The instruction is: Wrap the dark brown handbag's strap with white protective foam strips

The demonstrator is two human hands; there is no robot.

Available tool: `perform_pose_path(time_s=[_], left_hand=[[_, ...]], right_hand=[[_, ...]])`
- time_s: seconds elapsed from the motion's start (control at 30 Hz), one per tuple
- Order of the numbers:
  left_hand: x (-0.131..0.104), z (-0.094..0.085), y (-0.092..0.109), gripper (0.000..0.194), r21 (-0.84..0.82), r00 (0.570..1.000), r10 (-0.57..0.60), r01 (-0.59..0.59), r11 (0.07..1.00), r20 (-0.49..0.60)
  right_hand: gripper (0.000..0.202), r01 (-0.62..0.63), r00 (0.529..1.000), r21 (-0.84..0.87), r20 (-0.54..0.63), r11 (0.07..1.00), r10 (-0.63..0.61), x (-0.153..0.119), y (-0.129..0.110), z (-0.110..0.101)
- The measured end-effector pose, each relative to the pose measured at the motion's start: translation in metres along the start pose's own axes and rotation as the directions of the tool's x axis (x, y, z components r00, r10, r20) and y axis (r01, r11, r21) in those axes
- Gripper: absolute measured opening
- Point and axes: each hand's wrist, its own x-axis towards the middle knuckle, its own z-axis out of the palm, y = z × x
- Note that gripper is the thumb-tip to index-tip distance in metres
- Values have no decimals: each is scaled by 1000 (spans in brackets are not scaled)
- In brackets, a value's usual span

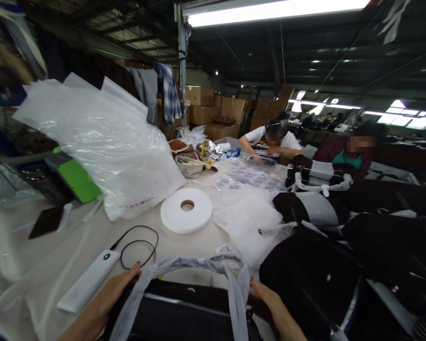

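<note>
Our left hand (pixel 117 289) lies flat on the black garment (pixel 184 312); our right hand (pixel 266 298) pinches its grey strap (pixel 234 284), which could snag the near cable (pixel 138 246).

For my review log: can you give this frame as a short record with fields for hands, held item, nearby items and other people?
left hand: left hand rests on the black garment, by its grey strap
right hand: right hand touches the same strap's right side
grip: cannot tell if either hand is closed on anything
near left hand: white power bank with black cable
table middle: white tape roll, lying flat
behind it: large clear plastic bag
others: two people seated at the far right
</note>
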Motion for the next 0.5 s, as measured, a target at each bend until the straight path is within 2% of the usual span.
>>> perform_pose_path(time_s=[0.07, 0.13, 0.27, 0.4, 0.5], left_hand=[[-2, 3, 12, 50, 59, 1000, 7, -8, 998, 3], [-2, 4, 23, 51, 122, 997, 58, -64, 990, 50], [3, 5, 36, 53, 174, 983, 115, -140, 975, 144], [5, 6, 44, 58, 189, 967, 142, -183, 965, 211], [1, 7, 51, 59, 225, 928, 239, -307, 925, 285]], right_hand=[[45, 2, 998, 73, 56, 997, -6, 8, -7, 14], [54, 12, 992, 198, 124, 980, -37, 9, -14, 23], [65, 19, 946, 367, 294, 930, -135, -6, -32, 30], [67, -17, 902, 331, 412, 943, -128, -22, -42, 30], [79, -69, 807, 240, 583, 968, -87, -23, -42, 31]])
